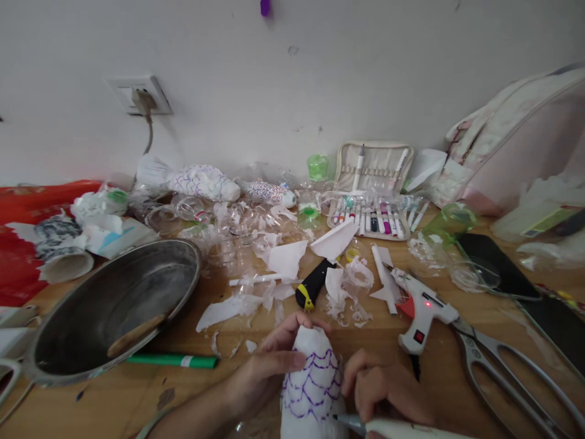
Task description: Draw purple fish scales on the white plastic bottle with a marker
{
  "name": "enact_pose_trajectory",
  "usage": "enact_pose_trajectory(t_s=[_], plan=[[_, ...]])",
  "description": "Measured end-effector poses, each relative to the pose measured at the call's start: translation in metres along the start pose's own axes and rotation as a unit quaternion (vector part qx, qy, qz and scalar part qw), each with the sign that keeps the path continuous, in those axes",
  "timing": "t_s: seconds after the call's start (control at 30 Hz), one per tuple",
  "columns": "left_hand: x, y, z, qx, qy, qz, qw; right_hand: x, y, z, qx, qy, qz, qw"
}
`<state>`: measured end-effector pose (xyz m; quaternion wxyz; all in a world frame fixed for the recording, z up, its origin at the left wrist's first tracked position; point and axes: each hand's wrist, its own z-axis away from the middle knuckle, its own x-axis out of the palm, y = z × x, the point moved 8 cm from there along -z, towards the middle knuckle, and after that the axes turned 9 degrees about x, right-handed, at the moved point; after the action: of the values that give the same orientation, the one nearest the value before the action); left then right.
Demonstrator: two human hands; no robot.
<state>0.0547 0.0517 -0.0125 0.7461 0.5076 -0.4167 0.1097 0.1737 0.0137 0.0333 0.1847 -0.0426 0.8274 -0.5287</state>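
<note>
White bottle (314, 381) (purple scales) gripped near table edge (137, 402).

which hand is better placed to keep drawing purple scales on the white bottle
Right. The right hand already holds the marker, tip at the white bottle; the left hand grips the bottle's top.

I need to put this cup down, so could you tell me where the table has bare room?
Bare wood lies below the green marker, between the metal pan and the left hand, and between the glue gun and scissors. Behind the utility knife it is crowded with scraps.
</note>
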Motion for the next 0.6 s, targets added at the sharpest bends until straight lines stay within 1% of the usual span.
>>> enact_pose_trajectory(t_s=[0.03,0.17,0.23,0.33,0.43,0.6], plan=[[0.0003,0.0002,0.0002,-0.001,-0.001,0.002,1.0,-0.0007,0.0002,-0.0007,-0.004,0.01,-0.002,1.0],[0.0005,0.0001,-0.0002,0.0,-0.007,-0.001,1.0,-0.0005,-0.0002,-0.0042,-0.005,0.01,-0.004,1.0],[0.0009,0.0,-0.0003,0.001,-0.01,-0.001,1.0,-0.0011,-0.003,-0.0053,-0.015,0.005,-0.009,1.0],[0.0018,-0.0003,0.0007,-0.001,-0.012,0.002,1.0,0.0015,-0.0047,-0.0056,-0.027,-0.022,-0.012,0.999],[0.0009,-0.0006,0.0019,0.0,-0.006,0.0,1.0,0.0019,-0.0013,-0.0037,-0.023,-0.022,-0.009,0.999],[0.0009,-0.0017,0.0007,0.001,-0.011,0.007,1.0,0.0002,0.0023,0.0001,0.0,-0.014,-0.01,1.0]])
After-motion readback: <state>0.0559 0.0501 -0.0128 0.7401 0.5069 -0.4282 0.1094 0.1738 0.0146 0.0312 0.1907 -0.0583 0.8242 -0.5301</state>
